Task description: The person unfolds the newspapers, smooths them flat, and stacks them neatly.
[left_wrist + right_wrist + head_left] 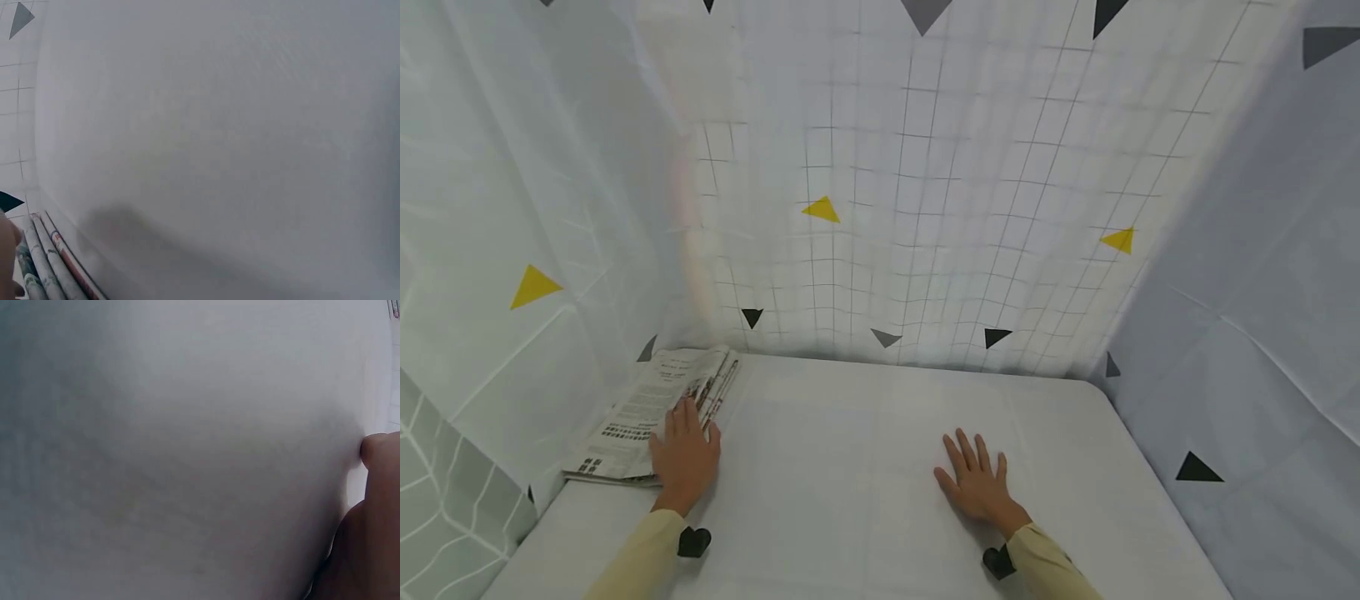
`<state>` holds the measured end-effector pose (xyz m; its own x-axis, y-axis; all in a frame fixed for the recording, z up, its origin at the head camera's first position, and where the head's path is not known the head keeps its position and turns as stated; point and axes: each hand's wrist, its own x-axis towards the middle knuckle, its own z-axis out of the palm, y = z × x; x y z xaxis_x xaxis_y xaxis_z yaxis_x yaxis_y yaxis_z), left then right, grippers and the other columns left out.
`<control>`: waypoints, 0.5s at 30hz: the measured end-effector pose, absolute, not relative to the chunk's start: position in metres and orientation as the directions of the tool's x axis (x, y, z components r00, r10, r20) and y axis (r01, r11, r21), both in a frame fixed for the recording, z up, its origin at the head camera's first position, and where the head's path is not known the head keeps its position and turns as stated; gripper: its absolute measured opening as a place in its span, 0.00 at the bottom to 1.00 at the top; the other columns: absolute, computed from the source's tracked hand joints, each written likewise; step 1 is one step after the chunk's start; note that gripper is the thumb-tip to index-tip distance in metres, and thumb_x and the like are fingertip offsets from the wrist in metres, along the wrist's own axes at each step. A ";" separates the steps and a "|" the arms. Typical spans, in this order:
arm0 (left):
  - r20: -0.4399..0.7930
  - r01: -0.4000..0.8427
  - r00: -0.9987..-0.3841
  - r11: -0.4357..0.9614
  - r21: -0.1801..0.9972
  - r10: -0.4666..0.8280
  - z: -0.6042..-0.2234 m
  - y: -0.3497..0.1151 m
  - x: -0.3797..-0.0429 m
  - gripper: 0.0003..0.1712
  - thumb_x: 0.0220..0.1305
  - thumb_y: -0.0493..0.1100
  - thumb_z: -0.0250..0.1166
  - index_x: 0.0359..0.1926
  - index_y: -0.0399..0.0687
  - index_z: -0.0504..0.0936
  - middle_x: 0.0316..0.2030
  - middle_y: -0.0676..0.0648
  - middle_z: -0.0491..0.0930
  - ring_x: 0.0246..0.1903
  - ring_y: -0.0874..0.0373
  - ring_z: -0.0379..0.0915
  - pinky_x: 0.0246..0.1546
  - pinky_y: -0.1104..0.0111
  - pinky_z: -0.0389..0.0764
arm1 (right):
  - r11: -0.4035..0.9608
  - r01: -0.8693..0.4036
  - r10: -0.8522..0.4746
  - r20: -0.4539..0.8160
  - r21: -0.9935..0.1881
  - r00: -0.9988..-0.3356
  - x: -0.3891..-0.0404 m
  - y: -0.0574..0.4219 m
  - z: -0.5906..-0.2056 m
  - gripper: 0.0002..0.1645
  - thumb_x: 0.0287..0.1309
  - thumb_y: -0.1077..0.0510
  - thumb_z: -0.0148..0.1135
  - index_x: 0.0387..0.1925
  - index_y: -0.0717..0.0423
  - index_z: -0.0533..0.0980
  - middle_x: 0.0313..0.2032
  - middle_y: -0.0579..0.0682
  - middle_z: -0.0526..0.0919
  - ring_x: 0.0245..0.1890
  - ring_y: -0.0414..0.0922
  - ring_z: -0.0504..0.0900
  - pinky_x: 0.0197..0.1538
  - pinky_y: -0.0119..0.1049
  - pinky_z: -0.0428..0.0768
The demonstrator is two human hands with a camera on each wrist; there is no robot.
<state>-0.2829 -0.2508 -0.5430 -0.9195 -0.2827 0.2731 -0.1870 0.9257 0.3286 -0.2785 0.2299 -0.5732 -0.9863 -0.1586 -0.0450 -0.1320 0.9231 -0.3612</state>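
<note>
A folded stack of newspaper (640,408) lies at the left side of the white table (850,467). My left hand (687,458) rests on its right edge, fingers stretched forward over the print. In the left wrist view the folded edges of the newspaper (59,265) show at the lower left, beside a bit of the left hand (7,256). Over the bare tabletop to the right, my right hand (977,483) lies palm down with its fingers spread, holding nothing. Part of the right hand (375,512) shows at the right of its wrist view.
White sheeting with grid lines (910,208) rises behind the table. More sheeting stands at the left (550,208) and right (1247,292), with black, grey and yellow triangles on it. Dark wrist cameras sit under both cuffs.
</note>
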 end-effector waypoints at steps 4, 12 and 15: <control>0.196 -0.229 -0.933 0.920 0.319 -0.301 -0.544 -0.258 -0.278 0.38 0.79 0.46 0.45 0.78 0.26 0.49 0.77 0.26 0.53 0.77 0.29 0.50 0.69 0.28 0.57 | 0.918 -0.126 -0.157 -0.053 -0.375 -0.986 -0.276 0.229 -0.570 0.45 0.74 0.34 0.46 0.81 0.51 0.53 0.83 0.57 0.44 0.83 0.65 0.37 0.75 0.76 0.28; 0.086 -0.288 -0.938 0.893 0.345 -0.336 -0.545 -0.268 -0.272 0.36 0.79 0.44 0.41 0.77 0.23 0.48 0.76 0.24 0.51 0.77 0.27 0.47 0.70 0.28 0.55 | 0.910 -0.160 -0.178 -0.013 -0.383 -0.984 -0.277 0.233 -0.578 0.47 0.73 0.28 0.43 0.82 0.47 0.51 0.84 0.55 0.43 0.83 0.65 0.35 0.75 0.76 0.28; 0.113 -0.275 -0.936 0.892 0.358 -0.334 -0.544 -0.267 -0.272 0.34 0.79 0.43 0.42 0.75 0.22 0.51 0.74 0.23 0.56 0.75 0.27 0.52 0.68 0.29 0.58 | 0.917 -0.147 -0.162 -0.010 -0.370 -0.987 -0.282 0.235 -0.584 0.48 0.72 0.28 0.43 0.82 0.47 0.52 0.84 0.55 0.44 0.83 0.64 0.36 0.75 0.75 0.28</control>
<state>-0.2718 -0.2672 -0.5437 -0.9360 -0.3336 0.1125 -0.2750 0.8924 0.3577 -0.2823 0.2349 -0.5841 -0.9867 -0.1623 -0.0103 -0.1471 0.9173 -0.3699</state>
